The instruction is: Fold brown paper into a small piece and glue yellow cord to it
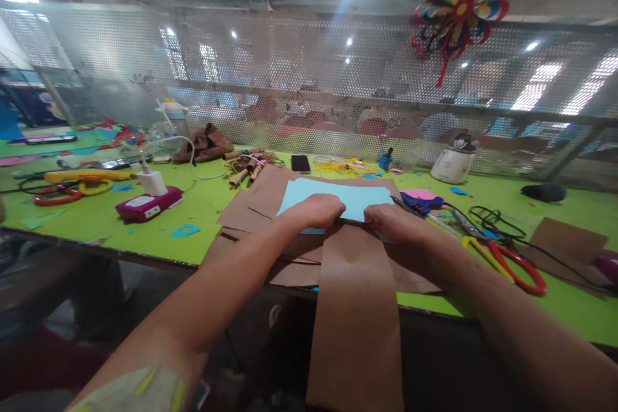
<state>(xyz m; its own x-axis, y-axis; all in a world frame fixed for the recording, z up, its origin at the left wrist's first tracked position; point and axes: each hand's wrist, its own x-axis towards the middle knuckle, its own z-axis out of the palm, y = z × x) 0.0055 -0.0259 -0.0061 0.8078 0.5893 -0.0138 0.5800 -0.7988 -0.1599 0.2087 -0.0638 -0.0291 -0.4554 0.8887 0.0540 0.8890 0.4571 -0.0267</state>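
One green table (207,196) spread around both hands, with brown paper sheets (241,214) lying beneath them and out to either side. From between the hands a long brown strip (357,322) hung toward the person, past the table's near edge; the left hand (326,209), fingers curled in, gripped its upper end, and the right hand (383,217) pinched it on the other side. Light blue sheets (309,192) lay on the brown ones, just beyond the hands. Scissors (497,251) rested right of the right hand, a purple power block (149,205) well left of the left hand, a blue glue gun (422,203) near the right, and a dark phone (300,164) beyond the left.
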